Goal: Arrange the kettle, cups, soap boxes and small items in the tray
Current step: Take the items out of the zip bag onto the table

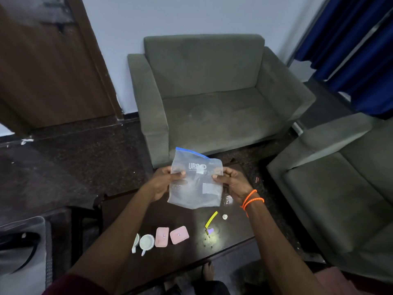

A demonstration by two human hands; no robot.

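I hold a clear zip bag (195,184) with a blue seal up over a dark low table (119,211). My left hand (164,180) pinches its left edge and my right hand (232,183) pinches its right edge. On the table below lie two pink soap boxes (162,236) (179,235) side by side. Left of them are two white cups (146,242) (135,242). To the right lie a yellow strip (211,219), a small purple item (210,231), a small white cap (224,216) and a crumpled clear wrapper (228,199). No kettle or tray is in view.
A grey armchair (208,92) stands just behind the table, and a second grey seat (344,192) is at the right. A brown door (42,60) is at the far left and blue curtains (357,50) at the far right. A grey bag (23,252) sits at the lower left.
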